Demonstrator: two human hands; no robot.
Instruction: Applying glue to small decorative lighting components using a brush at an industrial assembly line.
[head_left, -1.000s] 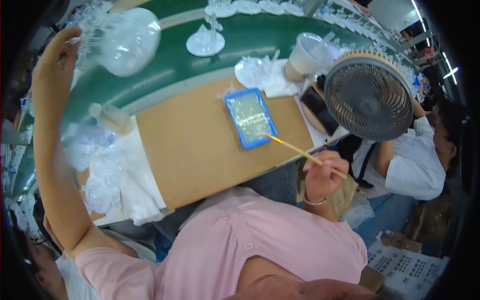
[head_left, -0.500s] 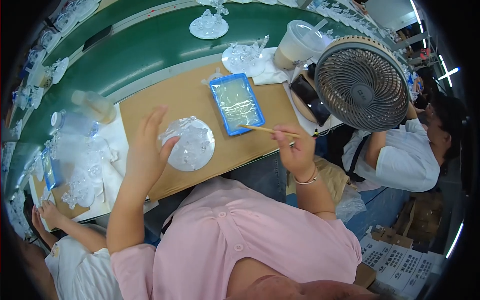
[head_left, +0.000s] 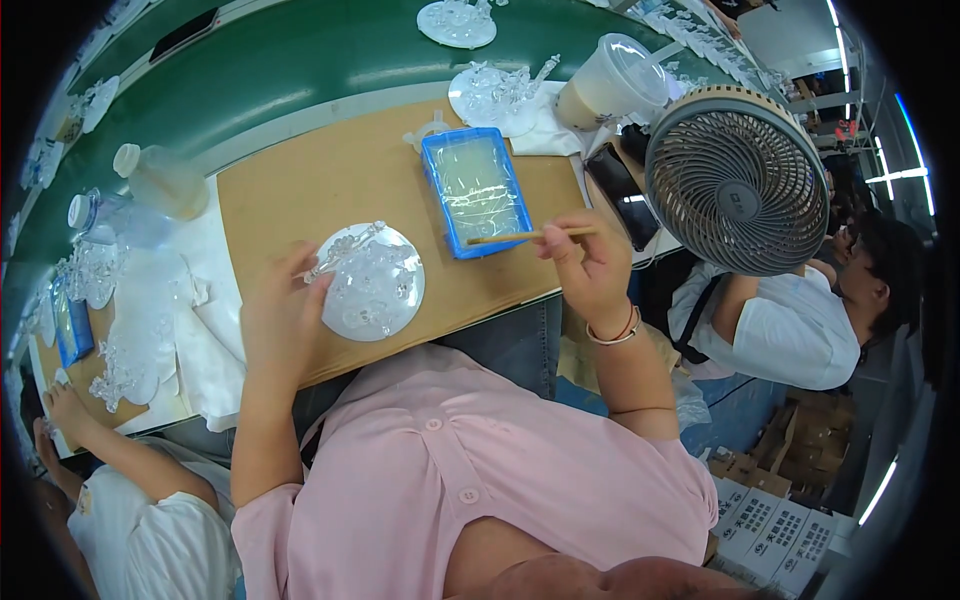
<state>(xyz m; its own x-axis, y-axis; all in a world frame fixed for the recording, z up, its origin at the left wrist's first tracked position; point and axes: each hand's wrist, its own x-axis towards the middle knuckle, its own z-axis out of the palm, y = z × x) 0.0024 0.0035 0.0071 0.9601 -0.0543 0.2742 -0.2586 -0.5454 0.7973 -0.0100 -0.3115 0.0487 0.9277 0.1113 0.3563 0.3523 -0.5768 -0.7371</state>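
Dark phone screen (head_left: 620, 195) beside the fan; white printed cardboard boxes (head_left: 765, 525) on the floor, lower right.

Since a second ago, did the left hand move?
Yes. The left hand came down from the green belt to the brown board, bringing the clear round piece.

Round plate (head_left: 372, 283) sits on the board (head_left: 300, 190), tray (head_left: 477, 190) just right of it; fan (head_left: 737, 178) further right; cup (head_left: 610, 92) behind the tray; bottles (head_left: 160, 180) off left.
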